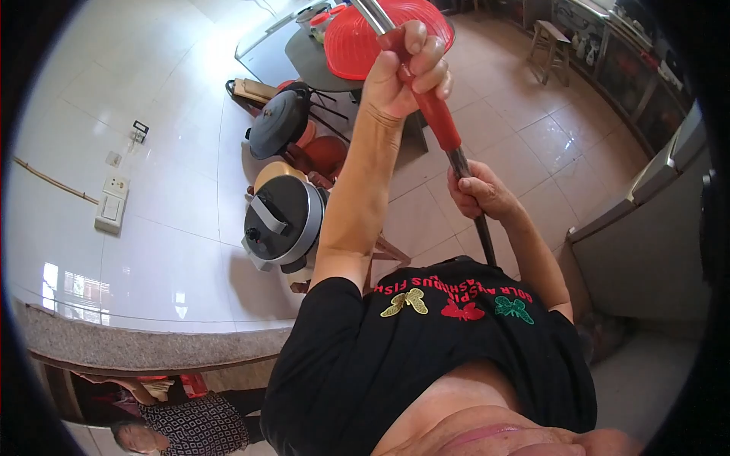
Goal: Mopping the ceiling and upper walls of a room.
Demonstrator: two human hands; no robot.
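My left hand is raised and wrapped around the red grip sleeve of a long metal pole. Above that hand the pole's shiny shaft runs out past the top of the view. Lower down, my right hand is closed around the darker metal part of the same pole, just below the red sleeve. The pole slants down toward my body. Its lower end is hidden behind my black T-shirt, so I cannot tell what it carries.
An electric pressure cooker and a black lidded pan stand along the tiled wall at left. Ahead, a red food cover sits on a round table. A wooden stool, a refrigerator and another person are also visible.
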